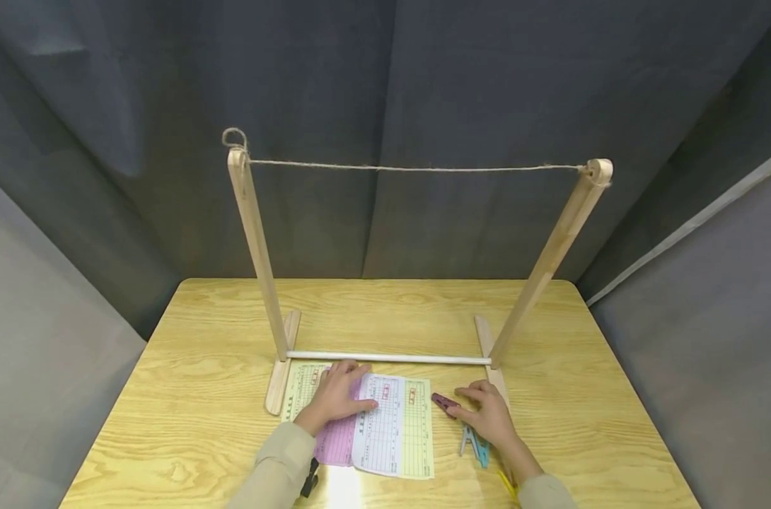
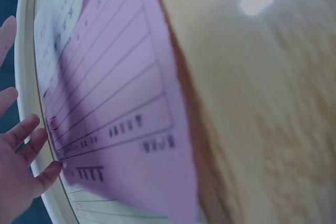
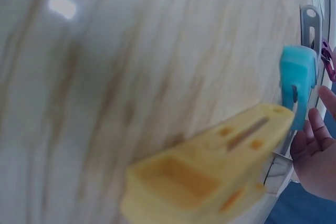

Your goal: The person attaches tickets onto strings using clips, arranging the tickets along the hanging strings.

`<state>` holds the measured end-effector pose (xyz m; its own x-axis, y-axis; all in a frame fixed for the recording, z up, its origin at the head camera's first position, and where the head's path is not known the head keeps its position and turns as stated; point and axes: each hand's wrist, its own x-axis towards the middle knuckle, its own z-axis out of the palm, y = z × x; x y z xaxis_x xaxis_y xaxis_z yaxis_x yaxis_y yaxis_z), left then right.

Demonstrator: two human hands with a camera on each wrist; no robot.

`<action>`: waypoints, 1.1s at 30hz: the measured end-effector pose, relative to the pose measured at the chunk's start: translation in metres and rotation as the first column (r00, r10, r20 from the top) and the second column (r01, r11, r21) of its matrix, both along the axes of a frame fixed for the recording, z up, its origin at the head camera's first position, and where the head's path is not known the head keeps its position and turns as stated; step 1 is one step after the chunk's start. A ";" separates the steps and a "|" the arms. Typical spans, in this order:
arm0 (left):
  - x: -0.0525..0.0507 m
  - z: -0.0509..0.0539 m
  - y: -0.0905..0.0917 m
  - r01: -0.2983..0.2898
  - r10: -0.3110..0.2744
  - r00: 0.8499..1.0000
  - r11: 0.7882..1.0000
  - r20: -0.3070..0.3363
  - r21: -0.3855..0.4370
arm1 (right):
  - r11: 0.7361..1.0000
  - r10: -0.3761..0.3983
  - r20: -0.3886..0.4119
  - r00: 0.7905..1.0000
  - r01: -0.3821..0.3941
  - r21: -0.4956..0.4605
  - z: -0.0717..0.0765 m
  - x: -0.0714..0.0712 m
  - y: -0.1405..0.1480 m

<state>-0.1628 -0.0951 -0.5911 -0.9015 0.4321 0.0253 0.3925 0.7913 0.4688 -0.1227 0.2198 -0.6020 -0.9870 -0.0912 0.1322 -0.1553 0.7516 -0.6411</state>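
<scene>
Printed slips lie in a row on the table: a pale yellow one (image 1: pixel 303 385), a pink one (image 1: pixel 336 442), a white one (image 1: pixel 377 431) and another yellow one (image 1: pixel 417 431). My left hand (image 1: pixel 337 396) rests over the pink slip with fingers spread, its thumb reaching across the white one. My right hand (image 1: pixel 487 413) is at a dark purple clothespin (image 1: pixel 445 404), thumb and forefinger on either side of its near end; no firm grip shows. A grey clothespin (image 1: pixel 467 437) and a turquoise clothespin (image 3: pixel 298 80) lie beneath that hand. A yellow clothespin (image 3: pixel 210 166) is close to the right wrist.
A wooden frame stands behind the slips, with a left post (image 1: pixel 258 254), a right post (image 1: pixel 551 254) and a white bottom bar (image 1: pixel 385 358). Twine (image 1: pixel 411 169) stretches between the post tops. Grey curtains (image 1: pixel 296 212) surround the wooden table (image 1: pixel 169 424).
</scene>
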 end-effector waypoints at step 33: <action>-0.009 -0.006 0.019 -0.084 0.085 0.996 0.996 -0.027 0.035 | 0.801 -0.042 0.216 0.975 0.162 -0.577 0.016 0.001 -0.014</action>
<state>-0.1713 -0.0758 -0.5971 -0.9334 0.3530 0.0647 0.3385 0.8063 0.4851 -0.1219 0.2056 -0.5864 -0.9973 0.0470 -0.0567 0.0659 0.2251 -0.9721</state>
